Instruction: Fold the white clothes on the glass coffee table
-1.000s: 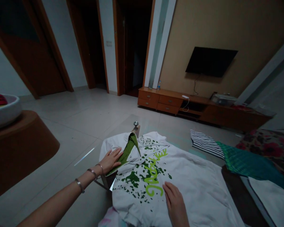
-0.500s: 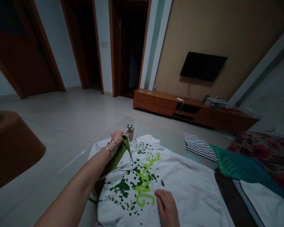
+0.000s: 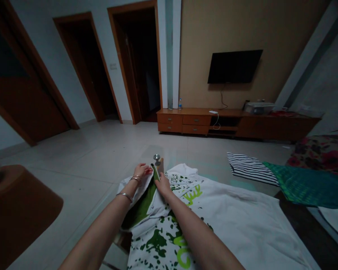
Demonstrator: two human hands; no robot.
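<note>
"Where are the hands?"

"Both are near the middle of the frame, at the top end of the hood. The left hand is at its left edge, fingers loosely bent; I can't tell whether they pinch cloth. Bracelets circle that arm. The right hand curls at the opposite edge, its fingertips partly hidden, so I can't tell its grip either"

"And the garment itself?"

"The white hoodie spreads over the lower middle and lower right, below and to the right of the hands. The green-lined hood slants from between them towards the lower left. The right forearm crosses the green lettering"

"Further out?"

"A metal knob sits just above the hands. Striped cloth and teal cloth lie towards the right edge. A wooden cabinet stands beyond, with a television above it, upper right"
</note>
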